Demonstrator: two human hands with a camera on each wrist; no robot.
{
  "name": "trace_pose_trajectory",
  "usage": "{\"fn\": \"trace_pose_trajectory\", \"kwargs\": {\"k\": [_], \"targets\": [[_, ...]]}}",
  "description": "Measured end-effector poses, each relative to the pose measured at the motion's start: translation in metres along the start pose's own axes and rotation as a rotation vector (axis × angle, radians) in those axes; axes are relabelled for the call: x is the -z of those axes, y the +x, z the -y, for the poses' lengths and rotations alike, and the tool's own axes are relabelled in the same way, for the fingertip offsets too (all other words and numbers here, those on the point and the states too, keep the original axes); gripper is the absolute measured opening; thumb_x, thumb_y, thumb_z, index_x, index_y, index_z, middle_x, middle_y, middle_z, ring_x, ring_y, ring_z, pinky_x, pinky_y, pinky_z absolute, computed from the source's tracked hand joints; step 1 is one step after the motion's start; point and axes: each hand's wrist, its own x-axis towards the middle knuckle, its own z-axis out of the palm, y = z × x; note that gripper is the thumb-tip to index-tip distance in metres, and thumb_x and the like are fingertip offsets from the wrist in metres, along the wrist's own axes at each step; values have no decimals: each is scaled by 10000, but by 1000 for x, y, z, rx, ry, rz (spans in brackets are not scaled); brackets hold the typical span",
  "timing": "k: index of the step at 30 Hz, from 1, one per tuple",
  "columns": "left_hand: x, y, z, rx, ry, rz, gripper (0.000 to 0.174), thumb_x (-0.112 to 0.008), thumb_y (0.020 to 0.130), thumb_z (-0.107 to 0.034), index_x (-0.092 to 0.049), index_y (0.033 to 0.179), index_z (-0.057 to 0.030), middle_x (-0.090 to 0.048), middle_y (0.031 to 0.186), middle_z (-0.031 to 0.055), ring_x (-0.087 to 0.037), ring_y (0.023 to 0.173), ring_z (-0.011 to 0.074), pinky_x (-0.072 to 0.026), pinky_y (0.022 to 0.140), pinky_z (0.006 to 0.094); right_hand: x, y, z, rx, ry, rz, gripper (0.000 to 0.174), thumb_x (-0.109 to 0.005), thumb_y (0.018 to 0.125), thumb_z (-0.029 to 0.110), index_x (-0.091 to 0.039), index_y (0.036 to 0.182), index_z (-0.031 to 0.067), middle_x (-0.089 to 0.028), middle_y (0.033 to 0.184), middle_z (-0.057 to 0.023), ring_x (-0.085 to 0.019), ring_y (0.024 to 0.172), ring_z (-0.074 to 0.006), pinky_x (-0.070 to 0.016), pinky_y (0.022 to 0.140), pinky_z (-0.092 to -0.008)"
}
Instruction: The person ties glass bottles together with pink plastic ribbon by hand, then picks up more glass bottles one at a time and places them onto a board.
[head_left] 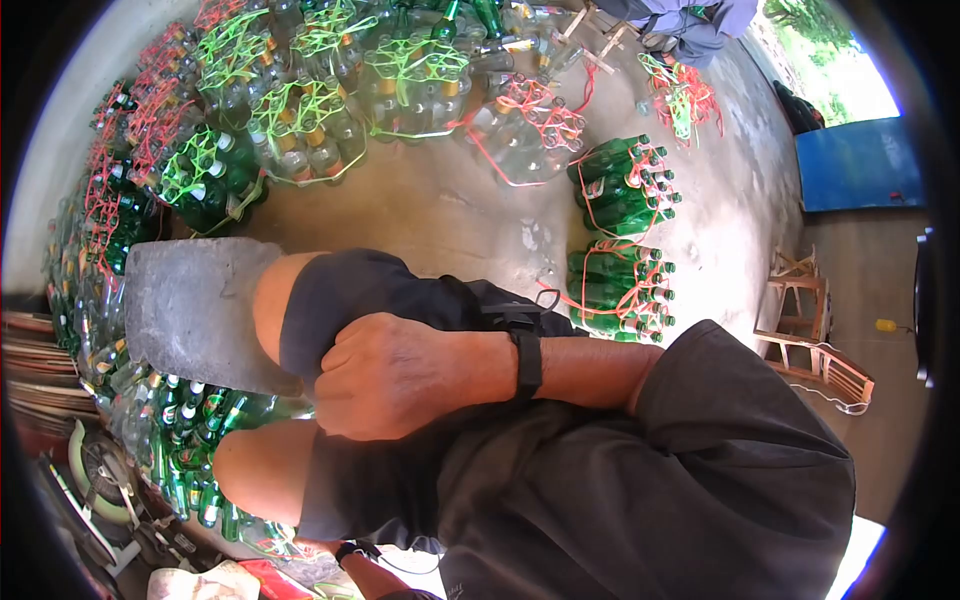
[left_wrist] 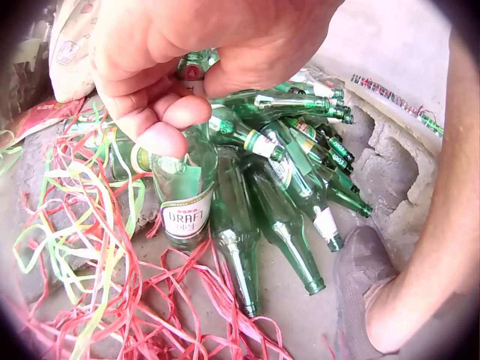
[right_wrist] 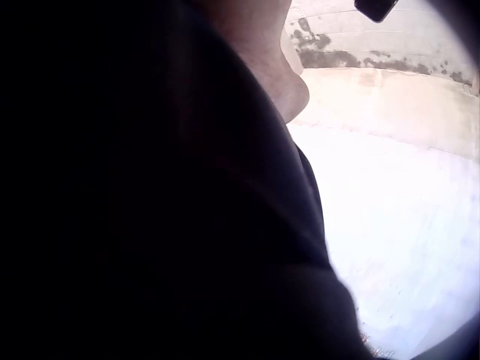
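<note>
The left hand (left_wrist: 214, 45) is held palm down over loose green bottles (left_wrist: 274, 217), with its fingers bent; whether anything is gripped by them cannot be told. The right hand (head_left: 380, 378) is rested on the lap and clenched in a fist, and nothing is seen in it. A black band (head_left: 526, 365) is worn on the right wrist. Just under the left fingertips, one bottle with a DRAFT label (left_wrist: 186, 214) is seen, and right beside it two plain green bottles are laid with their necks pointed to the near side. More than ten loose bottles are heaped there, too mixed up to be counted fully. One grey shoe (left_wrist: 364, 285) is seen to the right of the heap, and pink and green strings (left_wrist: 101, 247) are tangled to the left. Two bundles of green bottles (head_left: 620, 185) are tied with red string at the person's right side. At least four bundles of clear bottles (head_left: 415, 90) are tied with string farther off. Past the two knees, some of the heap is hidden by one grey slab (head_left: 190, 315). In the right wrist view, most things are blocked by dark cloth (right_wrist: 165, 210).
</note>
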Motion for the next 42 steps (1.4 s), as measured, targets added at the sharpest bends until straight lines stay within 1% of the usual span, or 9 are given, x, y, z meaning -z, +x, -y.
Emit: {"fn": "trace_pose_trajectory", "kwargs": {"k": [5, 6, 7, 12, 18, 34, 37, 42], "targets": [[3, 3, -1, -23, 85, 44, 195, -455, 1061, -313, -553, 1043, -145, -545, 905, 21, -556, 863, 171, -429, 777, 423, -6, 0, 4, -4, 28, 10, 249, -732, 749, 226, -527, 666, 111, -524, 636, -22, -596, 638, -235, -439, 561, -388], [1, 1, -9, -30, 103, 55, 198, -453, 1061, -316, -553, 1042, -145, -545, 906, 21, -555, 865, 171, -429, 779, 423, -8, 0, 5, 0, 43, 2, 251, -731, 748, 232, -529, 663, 111, -527, 635, -25, -599, 640, -238, -444, 564, -390], [5, 6, -3, -38, 121, 65, 201, -452, 1062, -318, -553, 1042, -146, -545, 908, 20, -555, 867, 171, -428, 781, 423, -9, 0, 7, -5, 42, -1, 251, -731, 748, 232, -529, 663, 111, -527, 635, -25, -599, 640, -238, -444, 564, -390], [12, 1, -5, -61, 203, 105, 215, -445, 1062, -331, -553, 1039, -147, -543, 915, 17, -552, 876, 170, -427, 789, 424, -15, 0, 12, -3, 79, 25, 230, -697, 748, 248, -535, 658, 111, -551, 644, -29, -610, 650, -250, -467, 583, -393], [16, 6, -5, -77, 311, 156, 231, -438, 1063, -347, -553, 1035, -149, -542, 924, 14, -549, 888, 169, -425, 798, 425, -18, 1, 17, 4, 56, 59, 211, -677, 738, 244, -536, 654, 110, -564, 641, -23, -619, 658, -242, -481, 594, -382], [27, 1, -5, -124, 569, 282, 275, -417, 1064, -389, -555, 1025, -154, -537, 947, 6, -540, 919, 167, -421, 824, 428, -17, 0, 18, 2, 85, 48, 212, -681, 735, 244, -539, 656, 109, -568, 641, -24, -622, 659, -243, -479, 598, -385], [26, 0, -7, -106, 619, 301, 283, -413, 1065, -396, -555, 1023, -155, -536, 951, 5, -538, 925, 167, -420, 829, 428, -16, 2, 16, 9, 75, 48, 222, -692, 741, 244, -536, 659, 110, -562, 639, -24, -619, 659, -240, -472, 594, -386], [27, -10, -14, -72, 697, 333, 297, -406, 1065, -409, -555, 1020, -156, -535, 958, 2, -536, 934, 166, -418, 837, 429, -12, 2, 13, -1, 50, 103, 273, -717, 775, 259, -518, 654, 116, -534, 642, -19, -593, 643, -230, -446, 579, -377]]}}
